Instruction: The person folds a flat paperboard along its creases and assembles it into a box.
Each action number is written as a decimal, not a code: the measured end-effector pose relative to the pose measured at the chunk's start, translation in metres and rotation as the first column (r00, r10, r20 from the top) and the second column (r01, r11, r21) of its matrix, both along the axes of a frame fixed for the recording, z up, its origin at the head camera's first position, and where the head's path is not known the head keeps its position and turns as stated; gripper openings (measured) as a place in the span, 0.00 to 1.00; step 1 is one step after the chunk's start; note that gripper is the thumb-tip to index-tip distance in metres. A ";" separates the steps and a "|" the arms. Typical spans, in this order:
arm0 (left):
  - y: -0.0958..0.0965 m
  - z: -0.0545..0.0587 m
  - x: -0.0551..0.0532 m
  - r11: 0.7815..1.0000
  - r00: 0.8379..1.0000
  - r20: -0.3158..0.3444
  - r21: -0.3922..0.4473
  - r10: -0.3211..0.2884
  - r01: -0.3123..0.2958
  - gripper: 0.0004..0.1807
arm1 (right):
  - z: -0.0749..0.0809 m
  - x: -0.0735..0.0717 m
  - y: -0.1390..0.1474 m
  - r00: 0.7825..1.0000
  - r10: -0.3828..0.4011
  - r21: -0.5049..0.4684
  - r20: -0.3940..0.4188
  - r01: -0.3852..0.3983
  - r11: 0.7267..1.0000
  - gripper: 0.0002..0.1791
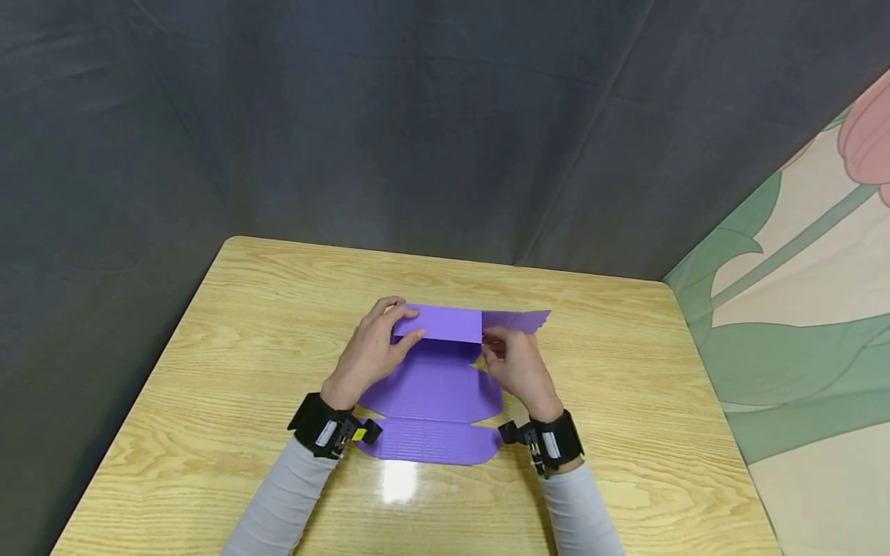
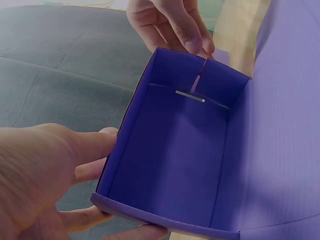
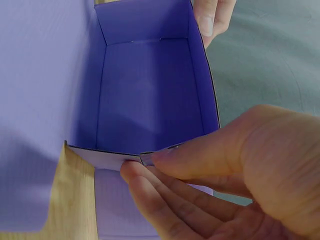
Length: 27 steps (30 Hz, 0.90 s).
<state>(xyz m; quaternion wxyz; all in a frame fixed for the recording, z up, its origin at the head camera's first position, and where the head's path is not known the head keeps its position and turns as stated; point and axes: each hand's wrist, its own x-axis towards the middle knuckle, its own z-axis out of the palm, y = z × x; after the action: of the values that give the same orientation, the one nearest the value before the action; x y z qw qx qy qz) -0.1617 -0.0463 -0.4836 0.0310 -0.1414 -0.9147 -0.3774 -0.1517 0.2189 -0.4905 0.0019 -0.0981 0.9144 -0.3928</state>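
The inside of the purple box (image 1: 439, 323) is mostly hidden in the head view, where its upper wall and the hands cover it; the wrist views look in and show its floor (image 2: 170, 150) with a pale slot (image 2: 190, 96) near the end by the right hand. The lid (image 1: 434, 394) runs out of frame in both wrist views, and the sleeves (image 1: 278, 506) are cut off at the bottom of the head view. The outer left end is largely behind the left hand (image 1: 371, 344), so where each of its fingertips presses is hard to make out.

That hand holds the box's left end, thumb and fingers spread over the upper wall and around the corner. The right hand (image 1: 518, 367) pinches the opposite end between thumb and fingers, where two end panels (image 3: 105, 157) meet; its fingertips are partly hidden. A side flap (image 1: 518, 318) sticks out past that end.

The partly folded box is on the wooden table (image 1: 229, 347), its opening toward the person and its lid spread nearer the sleeves.
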 end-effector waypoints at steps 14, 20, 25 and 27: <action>0.000 0.003 0.000 1.000 1.000 -0.001 -0.004 -0.007 0.007 0.23 | 0.002 0.002 -0.007 0.999 -0.038 -0.086 0.018 0.039 0.996 0.45; -0.001 0.002 0.000 1.000 1.000 0.002 0.001 -0.008 0.008 0.23 | 0.002 0.002 -0.005 0.998 -0.056 -0.088 0.021 0.058 0.994 0.54; -0.001 0.002 0.000 1.000 1.000 -0.002 0.004 -0.006 0.006 0.23 | 0.002 0.002 -0.005 0.998 -0.058 -0.086 0.036 0.060 0.994 0.49; -0.001 0.002 0.000 1.000 1.000 -0.002 0.006 -0.005 0.005 0.23 | 0.002 0.002 -0.005 0.998 -0.056 -0.083 0.037 0.059 0.995 0.45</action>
<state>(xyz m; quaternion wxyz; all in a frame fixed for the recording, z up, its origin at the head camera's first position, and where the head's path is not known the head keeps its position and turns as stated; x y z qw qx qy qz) -0.1619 -0.0469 -0.4816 0.0313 -0.1441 -0.9131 -0.3803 -0.1501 0.2142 -0.4887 0.0025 -0.0649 0.8992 -0.4327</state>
